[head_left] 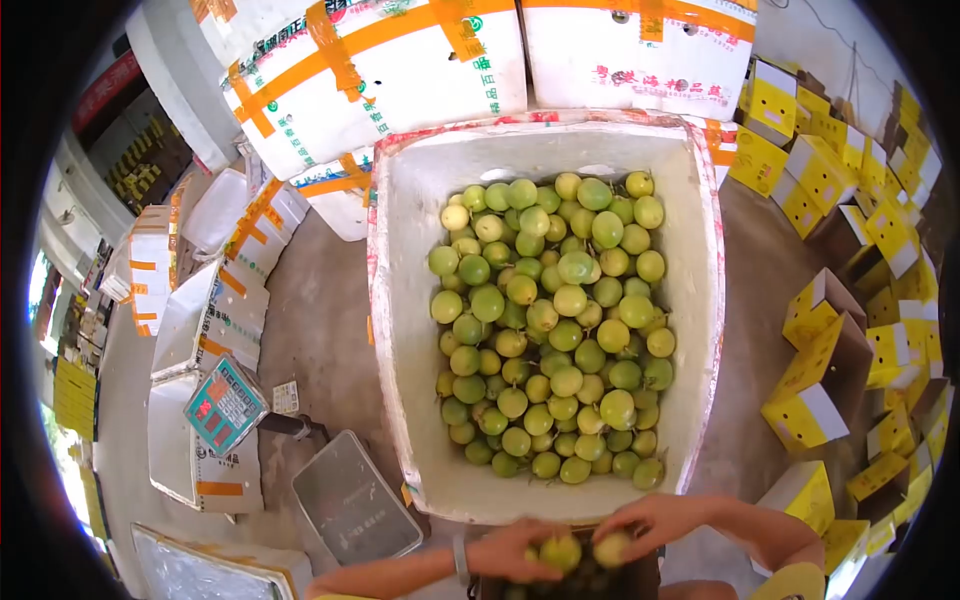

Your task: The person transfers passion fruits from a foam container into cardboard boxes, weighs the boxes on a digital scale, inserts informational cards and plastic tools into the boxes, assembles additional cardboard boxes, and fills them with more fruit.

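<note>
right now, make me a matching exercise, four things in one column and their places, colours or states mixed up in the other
1. scale panel
2. large open foam box
3. left hand
4. yellow cartons

A. scattered on the right side
B. has a band at its wrist
C. teal, with red digits
D. holds many round green fruits

Right pairs: 1-C, 2-D, 3-B, 4-A

Left hand (pixel 512 550): blurred
Round green fruit (pixel 561 552) beside it: blurred, partly covered
Round pale-yellow fruit (pixel 611 549), right hand (pixel 655 522): blurred
Dark box (pixel 642 580): cut off below, contents unclear
Teal scale display (pixel 227 405): digits too small
</note>
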Tool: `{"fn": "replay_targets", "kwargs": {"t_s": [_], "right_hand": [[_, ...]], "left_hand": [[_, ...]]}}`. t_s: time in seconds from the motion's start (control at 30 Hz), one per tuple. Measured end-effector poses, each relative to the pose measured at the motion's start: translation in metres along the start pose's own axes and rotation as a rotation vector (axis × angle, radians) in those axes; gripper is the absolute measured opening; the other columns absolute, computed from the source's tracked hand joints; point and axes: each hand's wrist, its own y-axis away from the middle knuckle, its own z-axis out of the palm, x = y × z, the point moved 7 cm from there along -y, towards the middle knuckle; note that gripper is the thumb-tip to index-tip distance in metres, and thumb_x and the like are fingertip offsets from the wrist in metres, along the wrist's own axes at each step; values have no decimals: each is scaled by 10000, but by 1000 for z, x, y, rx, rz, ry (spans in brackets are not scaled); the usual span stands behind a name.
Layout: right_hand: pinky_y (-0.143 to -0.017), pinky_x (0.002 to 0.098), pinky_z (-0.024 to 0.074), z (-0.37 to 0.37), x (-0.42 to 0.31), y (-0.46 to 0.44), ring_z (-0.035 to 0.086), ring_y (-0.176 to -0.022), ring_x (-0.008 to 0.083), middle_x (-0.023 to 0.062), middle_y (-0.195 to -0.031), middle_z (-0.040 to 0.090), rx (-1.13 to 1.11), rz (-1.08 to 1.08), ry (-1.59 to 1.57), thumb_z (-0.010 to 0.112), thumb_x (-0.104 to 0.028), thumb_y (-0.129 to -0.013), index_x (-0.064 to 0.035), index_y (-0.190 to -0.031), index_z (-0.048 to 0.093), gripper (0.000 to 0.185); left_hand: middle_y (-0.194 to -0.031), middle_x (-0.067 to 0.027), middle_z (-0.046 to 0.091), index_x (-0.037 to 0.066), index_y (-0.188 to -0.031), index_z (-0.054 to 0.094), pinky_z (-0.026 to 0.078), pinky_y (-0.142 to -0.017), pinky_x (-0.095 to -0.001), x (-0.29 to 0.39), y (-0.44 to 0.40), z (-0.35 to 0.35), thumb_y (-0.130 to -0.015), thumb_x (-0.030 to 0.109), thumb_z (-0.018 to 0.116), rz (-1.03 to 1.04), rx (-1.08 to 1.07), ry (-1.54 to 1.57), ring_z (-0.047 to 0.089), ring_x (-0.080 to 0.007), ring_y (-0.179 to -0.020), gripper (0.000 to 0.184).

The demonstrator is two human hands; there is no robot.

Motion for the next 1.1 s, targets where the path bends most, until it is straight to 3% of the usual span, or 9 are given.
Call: {"fn": "replay_targets", "kwargs": {"t_s": [0.03, 0.07, 0.17, 0.27, 0.37, 0.53, 0.7, 0.87, 1.1], "right_hand": [[-895, 316, 449, 5, -1, -1, 527, -1081, 174, 79, -1131, 588, -88, 84, 96, 708, -285, -785, -125, -1216, 560, 484], [-895, 351, 450, -19, -17, -4, 538, -1056, 224, 102, -1104, 592, 183, -39, 431, 699, -276, -774, -123, -1205, 562, 477], [-714, 449, 483, -104, -66, -2, 528, -948, 340, 136, -999, 562, 1042, -160, 1038, 639, -84, -674, -99, -1038, 584, 369], [-661, 400, 517, -175, -65, -28, 511, -955, 331, 141, -994, 552, 1277, -124, 1332, 646, -15, -636, -99, -1105, 545, 487], [-672, 383, 527, -205, -49, -63, 505, -983, 319, 151, -977, 549, 1085, 277, 1475, 644, -9, -640, -99, -1098, 545, 477], [-776, 433, 508, -227, -98, -12, 522, -1013, 327, 157, -1037, 532, 1460, 183, 1075, 695, -135, -657, -96, -1095, 507, 478], [-839, 410, 495, -291, -103, -43, 568, -973, 360, 206, -1183, 463, 1247, 489, 1202, 649, -171, -703, -279, -1307, 448, 646], [-901, 404, 467, -320, -96, -74, 541, -1078, 381, 260, -1330, 338, 966, 626, 930, 653, -226, -725, -439, -1350, 362, 722], [-912, 378, 450, -321, -96, -75, 471, -1176, 356, 266, -1375, 260, 1050, 706, 844, 639, -182, -733, -344, -1346, 403, 676]], "left_hand": [[-1150, -194, 542, 117, -1281, 461, 401, -940, -401, -38, 17, 45, -740, 500, 678, -92, -116, -107, 499, -346, -1065, 697], [-1267, -182, 510, 179, -1425, 249, 345, -1024, -427, -9, 32, 54, -768, 421, 677, -300, -366, -146, 438, -351, -1210, 821], [-1170, -173, 565, 143, -1344, 402, 392, -973, -393, -26, 46, 74, -744, 460, 685, -262, -249, -48, 490, -352, -1095, 735], [-1113, -141, 607, 118, -1319, 428, 491, -822, -350, -24, 19, 40, -824, 454, 619, -217, -81, 3, 631, -272, -907, 627], [-1041, -143, 631, 97, -1258, 492, 512, -748, -355, -25, -5, 2, -825, 413, 622, -94, 215, -113, 648, -268, -806, 553], [-1052, -136, 602, 100, -1138, 560, 500, -722, -395, -5, -49, -61, -829, 323, 605, 79, 609, -487, 609, -301, -859, 384], [-1057, -91, 583, 119, -1105, 577, 440, -827, -409, 55, -118, -148, -792, 275, 641, 321, 926, -898, 570, -282, -941, 355], [-1064, -80, 578, 128, -1079, 587, 415, -856, -400, 43, -170, -164, -744, 249, 679, 89, 676, -1038, 574, -262, -936, 368], [-1141, -103, 524, 124, -1182, 481, 515, -645, -404, -11, -112, -139, -720, 190, 680, -42, 789, -634, 607, -333, -828, 508]]}}
